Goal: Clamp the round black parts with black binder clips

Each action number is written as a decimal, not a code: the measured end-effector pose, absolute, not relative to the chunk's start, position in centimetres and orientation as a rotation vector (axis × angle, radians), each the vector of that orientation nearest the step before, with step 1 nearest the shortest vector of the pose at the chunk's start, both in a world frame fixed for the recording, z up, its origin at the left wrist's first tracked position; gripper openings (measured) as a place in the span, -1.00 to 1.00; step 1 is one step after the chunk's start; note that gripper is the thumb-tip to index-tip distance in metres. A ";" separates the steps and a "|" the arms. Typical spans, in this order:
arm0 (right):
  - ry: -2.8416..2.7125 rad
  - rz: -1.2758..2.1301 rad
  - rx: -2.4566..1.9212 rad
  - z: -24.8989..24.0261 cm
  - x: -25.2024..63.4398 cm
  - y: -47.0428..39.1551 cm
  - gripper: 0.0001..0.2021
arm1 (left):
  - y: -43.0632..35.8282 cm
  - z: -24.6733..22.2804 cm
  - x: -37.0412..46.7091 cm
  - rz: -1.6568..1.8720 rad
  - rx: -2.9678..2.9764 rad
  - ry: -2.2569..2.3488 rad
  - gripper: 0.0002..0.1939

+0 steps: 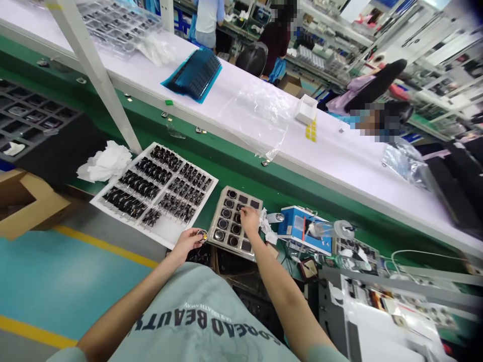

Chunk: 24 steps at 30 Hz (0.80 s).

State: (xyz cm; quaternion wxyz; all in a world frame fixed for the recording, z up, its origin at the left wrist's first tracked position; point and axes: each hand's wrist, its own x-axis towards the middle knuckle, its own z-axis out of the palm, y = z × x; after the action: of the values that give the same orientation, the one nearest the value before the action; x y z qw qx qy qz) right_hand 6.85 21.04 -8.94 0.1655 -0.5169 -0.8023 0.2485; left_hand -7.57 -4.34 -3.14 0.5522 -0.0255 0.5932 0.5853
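My left hand (188,243) is closed in a pinch on a small round watch-like part (203,236), its inner side facing up with a yellow spot. It is held just left of a clear plastic tray (214,221) with several dark round parts in square pockets. Over the tray's middle, my right hand (250,221) has its fingertips pressed together at one pocket. Whatever lies between those fingertips is too small to make out. To the left lies a white foam tray (171,229) with rows of small black parts (141,183).
Crumpled white tissue (268,229) and a blue bench device (304,229) stand right of the tray. Behind runs a raised white conveyor (234,108) with a green edge. A slanted metal post (96,75) rises at left, above a cardboard box (28,201). Other people sit beyond.
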 end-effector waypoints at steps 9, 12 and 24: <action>-2.029 1.959 -1.069 -5.4 5.5 10.0 -0.69 | -0.6 -2.3 -5.9 1.535 0.093 1.484 -0.83; -2.115 1.673 -1.201 -5.5 5.5 13.3 -0.77 | -0.8 -2.7 -6.4 1.497 0.217 1.545 -0.65; -2.798 0.255 -1.409 -9.5 5.2 28.5 -0.71 | -10.6 -6.7 -20.1 0.228 0.701 2.721 -0.54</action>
State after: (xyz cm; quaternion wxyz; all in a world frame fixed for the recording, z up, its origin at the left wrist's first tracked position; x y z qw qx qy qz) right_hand 5.18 28.52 -9.54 -0.0009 -0.4482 -0.8902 0.0811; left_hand -20.06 -10.58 -6.67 0.1604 0.2455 0.9527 0.0799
